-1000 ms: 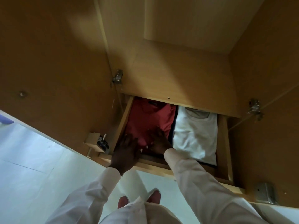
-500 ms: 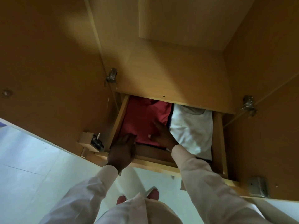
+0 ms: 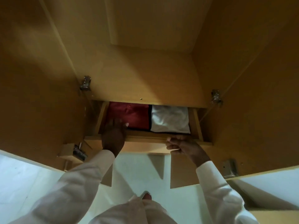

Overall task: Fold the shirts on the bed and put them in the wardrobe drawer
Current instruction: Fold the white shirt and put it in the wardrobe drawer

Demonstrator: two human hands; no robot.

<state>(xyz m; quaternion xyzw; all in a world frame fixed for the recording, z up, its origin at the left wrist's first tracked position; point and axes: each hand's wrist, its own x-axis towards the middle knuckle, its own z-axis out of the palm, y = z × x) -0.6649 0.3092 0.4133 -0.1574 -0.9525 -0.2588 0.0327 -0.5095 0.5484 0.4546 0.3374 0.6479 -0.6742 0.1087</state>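
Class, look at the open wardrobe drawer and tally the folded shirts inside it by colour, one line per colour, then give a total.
In the drawer:
Red shirt: 1
White shirt: 1
Total: 2
A dark strip between them may be another garment; that cannot be told.

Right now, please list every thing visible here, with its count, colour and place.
red shirt: one, red, folded, drawer's left side
white shirt: one, white, folded, drawer's right side
drawer: one, light wood, partly open, wardrobe bottom
wardrobe doors: two, light wood, open at both sides
hinges: four, silver, on doors and wardrobe walls
floor: one, white, below
sleeves: two, cream, on both arms
left hand: one, reaches over drawer front, fingers on red shirt
right hand: one, grips drawer front
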